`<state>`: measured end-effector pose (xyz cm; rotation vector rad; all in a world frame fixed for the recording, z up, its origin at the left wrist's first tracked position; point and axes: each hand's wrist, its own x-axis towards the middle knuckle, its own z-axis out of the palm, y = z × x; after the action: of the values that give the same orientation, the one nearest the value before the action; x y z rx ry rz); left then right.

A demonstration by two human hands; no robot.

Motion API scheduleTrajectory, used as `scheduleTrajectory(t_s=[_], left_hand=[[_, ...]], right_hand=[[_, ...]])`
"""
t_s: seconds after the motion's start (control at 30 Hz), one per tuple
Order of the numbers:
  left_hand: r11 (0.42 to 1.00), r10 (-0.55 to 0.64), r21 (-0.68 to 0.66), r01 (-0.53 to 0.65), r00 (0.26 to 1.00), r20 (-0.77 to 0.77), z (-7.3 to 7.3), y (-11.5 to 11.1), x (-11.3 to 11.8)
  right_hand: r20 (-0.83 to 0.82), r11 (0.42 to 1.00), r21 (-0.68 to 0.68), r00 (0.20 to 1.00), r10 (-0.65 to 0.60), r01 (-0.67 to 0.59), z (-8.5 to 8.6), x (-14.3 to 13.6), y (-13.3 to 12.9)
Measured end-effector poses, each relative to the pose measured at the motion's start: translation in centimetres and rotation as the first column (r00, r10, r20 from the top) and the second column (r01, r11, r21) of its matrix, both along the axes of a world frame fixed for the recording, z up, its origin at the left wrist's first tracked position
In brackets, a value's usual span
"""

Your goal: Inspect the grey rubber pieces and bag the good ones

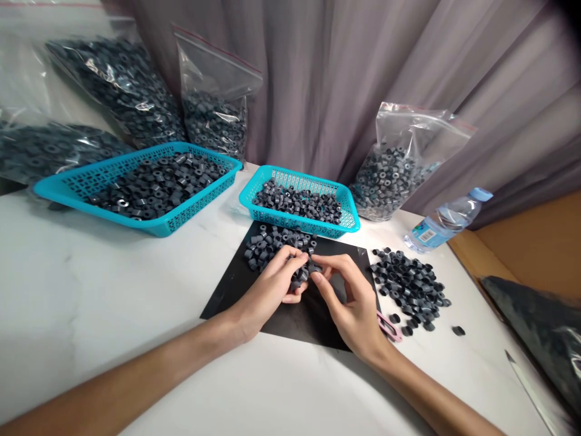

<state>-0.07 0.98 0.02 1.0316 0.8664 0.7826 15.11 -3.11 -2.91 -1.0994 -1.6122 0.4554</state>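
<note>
Over a black mat, my left hand is closed around several small dark grey ring-like pieces. My right hand meets it from the right, thumb and index finger pinching one small dark grey piece at the left fingertips. Fingers partly hide the pinched piece. Just behind the hands, a heap of the same hollow pieces lies on the mat. A pink-handled tool, partly covered by my right wrist, lies at the mat's right edge.
Two blue baskets of grey pieces stand behind the mat. Small black caps are heaped at the right, near a water bottle. Filled zip bags line the curtain. A cardboard box stands far right.
</note>
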Motion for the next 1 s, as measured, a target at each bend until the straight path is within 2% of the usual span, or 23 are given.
scheduleTrajectory(t_s=[0.17, 0.27, 0.37, 0.5, 0.77, 1.0], left_hand=[[0.999, -0.016, 0.048, 0.016, 1.000, 0.004, 0.0, 0.1, 0.1], [0.995, -0.036, 0.093, 0.034, 0.999, 0.028, -0.1, 0.2, 0.0], [0.994, -0.033, 0.104, 0.029, 0.999, 0.039, -0.3, 0.3, 0.0], [0.996, -0.029, 0.088, 0.025, 0.999, 0.040, -0.2, 0.3, 0.1], [0.993, -0.073, 0.089, 0.072, 0.997, 0.016, -1.0, 0.3, 0.1], [0.979, -0.100, 0.174, 0.109, 0.993, -0.064, -1.1, 0.1, 0.1]], right_hand=[[-0.169, 0.997, -0.076, 0.986, -0.016, 0.003, -0.4, 0.1, 0.3], [-0.314, 0.975, -0.181, 0.947, 0.071, -0.132, -0.4, 0.3, 0.8], [-0.466, 0.911, -0.280, 0.872, 0.148, -0.304, -0.5, 0.7, 1.5], [-0.584, 0.876, -0.302, 0.799, 0.141, -0.376, -0.9, 1.0, 1.9], [-0.617, 0.888, -0.291, 0.779, 0.111, -0.357, -0.8, 1.1, 1.9], [-0.488, 0.925, -0.269, 0.866, 0.108, -0.267, -0.7, 0.8, 1.7]])
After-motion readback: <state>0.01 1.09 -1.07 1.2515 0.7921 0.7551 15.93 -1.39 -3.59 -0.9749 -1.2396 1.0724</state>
